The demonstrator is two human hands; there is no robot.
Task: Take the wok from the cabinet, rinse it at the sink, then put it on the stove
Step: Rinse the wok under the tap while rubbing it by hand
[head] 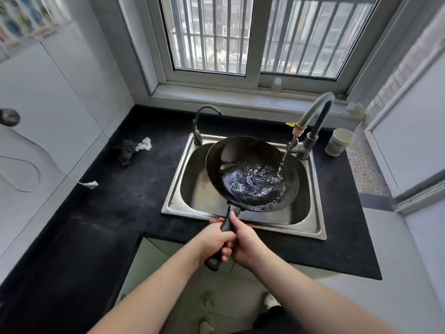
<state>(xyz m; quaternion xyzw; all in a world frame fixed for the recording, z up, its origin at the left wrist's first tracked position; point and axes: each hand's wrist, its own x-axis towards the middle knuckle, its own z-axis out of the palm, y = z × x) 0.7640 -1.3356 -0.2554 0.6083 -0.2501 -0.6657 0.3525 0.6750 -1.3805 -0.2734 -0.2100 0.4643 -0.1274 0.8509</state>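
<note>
Black plastic forms the wok handle [225,233], and both hands are wrapped around it at the near edge of the counter. The left hand [212,242] grips the lower part, its fingers curled tight under the handle with the butt end poking out below the palm. The right hand [243,239] closes over the upper part from the other side, fingers pressed together around it and thumb laid along the top toward the pan.

The wok [251,173] is held above the basin of the steel sink [317,227], tilted, its bowl toward the right side of the basin. A pool of rippling water sits in its dark bowl. A thin stream of water [284,160] falls into the wok's right side from the tip of the tall grey faucet [317,112], which rises from the sink's right rear corner. A 2nd, smaller curved spout [201,121] stands at the left rear corner.

On the black countertop [120,201], left of the sink, lie a dark scouring pad [126,151] and a scrap of white cloth [145,143], touching. A pale cup [339,141] stands right of the faucet. Beyond is the barred window [255,34].
</note>
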